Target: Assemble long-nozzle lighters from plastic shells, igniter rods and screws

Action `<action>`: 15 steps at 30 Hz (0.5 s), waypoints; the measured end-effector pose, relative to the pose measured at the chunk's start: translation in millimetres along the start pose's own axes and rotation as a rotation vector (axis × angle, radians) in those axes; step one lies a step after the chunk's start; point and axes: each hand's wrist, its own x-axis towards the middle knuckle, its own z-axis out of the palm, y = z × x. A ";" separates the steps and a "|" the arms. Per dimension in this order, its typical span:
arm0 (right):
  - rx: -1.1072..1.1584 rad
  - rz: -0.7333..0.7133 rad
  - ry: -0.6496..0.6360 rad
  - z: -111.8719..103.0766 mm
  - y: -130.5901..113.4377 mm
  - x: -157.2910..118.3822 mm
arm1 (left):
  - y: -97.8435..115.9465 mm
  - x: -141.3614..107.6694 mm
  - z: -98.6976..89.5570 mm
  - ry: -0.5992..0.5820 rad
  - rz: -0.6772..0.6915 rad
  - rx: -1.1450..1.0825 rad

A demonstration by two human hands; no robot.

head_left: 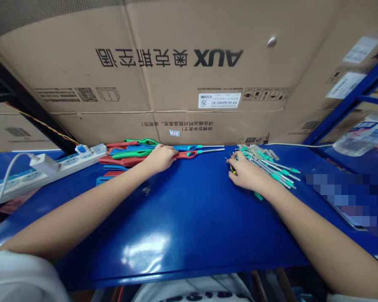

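My left hand (161,158) is closed over the handles at the right end of a pile of red, green and blue lighter-like pieces (129,154). From under it a red handle (189,154) with a teal part and a metal rod points right, a blue one (184,147) just behind it. My right hand (244,171) has its fingers bent around something small, yellow and black (232,169), at the left edge of a heap of metal rods with teal ends (275,167). What else those fingertips touch is too small to tell.
A white power strip (55,170) with plugs and a cable lies at the left. Printed cardboard (176,92) stands behind the blue table (189,235). At the right are a plastic bottle (359,136) and a blurred flat object (349,205).
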 end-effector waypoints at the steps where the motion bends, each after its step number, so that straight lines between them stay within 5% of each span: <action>1: 0.000 -0.005 -0.006 -1.3 -1.5 -0.3 | -0.4 0.9 0.2 0.003 0.001 -0.001; 15: -0.073 0.029 -0.062 1.9 -9.5 -1.1 | -1.8 3.0 2.3 0.064 -0.046 -0.040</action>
